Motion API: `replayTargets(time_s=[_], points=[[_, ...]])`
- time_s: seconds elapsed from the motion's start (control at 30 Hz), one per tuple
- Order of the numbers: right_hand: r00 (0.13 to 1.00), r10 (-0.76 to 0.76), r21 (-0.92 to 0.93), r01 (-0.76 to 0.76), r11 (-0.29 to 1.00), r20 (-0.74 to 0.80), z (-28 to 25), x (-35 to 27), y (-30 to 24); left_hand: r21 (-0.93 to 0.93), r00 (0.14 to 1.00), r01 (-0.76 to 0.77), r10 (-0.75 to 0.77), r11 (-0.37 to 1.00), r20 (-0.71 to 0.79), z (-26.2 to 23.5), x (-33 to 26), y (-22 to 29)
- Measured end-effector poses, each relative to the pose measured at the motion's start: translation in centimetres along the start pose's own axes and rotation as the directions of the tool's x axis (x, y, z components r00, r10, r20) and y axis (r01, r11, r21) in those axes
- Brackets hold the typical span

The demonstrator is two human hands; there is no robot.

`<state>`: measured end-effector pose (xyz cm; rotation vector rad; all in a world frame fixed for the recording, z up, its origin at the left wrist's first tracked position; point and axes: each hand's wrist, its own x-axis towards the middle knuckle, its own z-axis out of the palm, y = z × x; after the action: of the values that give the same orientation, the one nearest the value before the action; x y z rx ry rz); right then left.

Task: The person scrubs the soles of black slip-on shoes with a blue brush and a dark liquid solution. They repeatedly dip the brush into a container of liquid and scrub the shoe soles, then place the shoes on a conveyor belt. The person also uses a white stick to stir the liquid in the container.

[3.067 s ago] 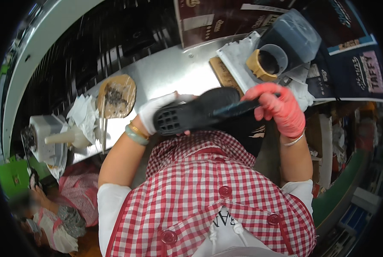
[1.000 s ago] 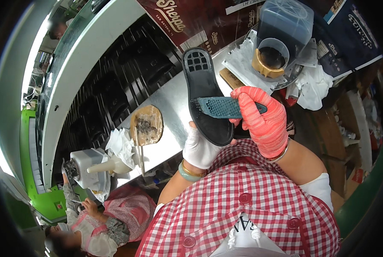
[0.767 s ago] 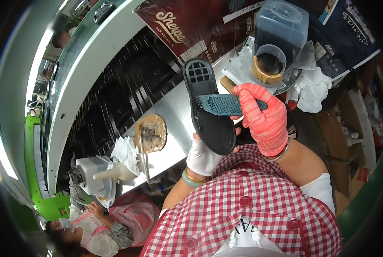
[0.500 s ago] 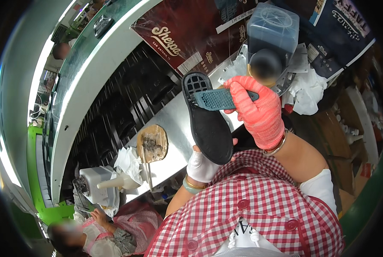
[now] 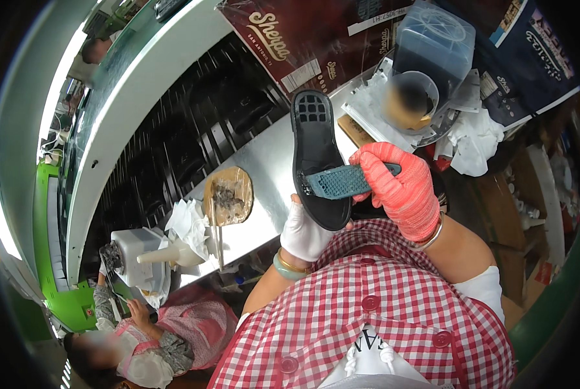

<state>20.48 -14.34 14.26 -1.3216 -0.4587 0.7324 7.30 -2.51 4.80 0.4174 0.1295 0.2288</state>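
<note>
A black shoe sole (image 5: 318,139) stands out in front of me, its heel end with a grid of hollows pointing away. My left hand (image 5: 304,235), in a white glove with bare fingertips, is closed around the near end of the sole from below; part of its fingers is hidden. In a coral knit glove, my right hand (image 5: 403,194) grips a flat teal brush (image 5: 335,183) with a textured face. The brush's tip rests on the wider forefoot part, where a dark wet-looking patch shows.
Across the metal table (image 5: 270,165) lie a brown pad (image 5: 236,181) with dark residue, sticks and crumpled tissue (image 5: 187,223). A cup of dark liquid (image 5: 412,100) stands by a clear container (image 5: 436,48). A conveyor (image 5: 193,123) carries black pieces. A person (image 5: 154,337) works at left.
The brush has travelled from the heel end down to the forefoot of the sole, my right hand moving nearer to me with it. My left hand keeps its hold.
</note>
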Motion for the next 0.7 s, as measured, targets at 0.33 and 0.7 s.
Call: replayTargets(time_s=[0.33,0.7], points=[[0.982,0.128,-0.15,-0.108,0.983,0.138,-0.2,-0.7,0.8,-0.072,0.996,0.041,-0.046,0.997,-0.07,-0.9,-0.1,0.6],[0.852,0.356,-0.367,-0.212,0.906,0.385,2.2,2.6,0.6,0.069,0.912,0.232,-0.192,0.97,-0.362,-2.0,-1.4,2.6]])
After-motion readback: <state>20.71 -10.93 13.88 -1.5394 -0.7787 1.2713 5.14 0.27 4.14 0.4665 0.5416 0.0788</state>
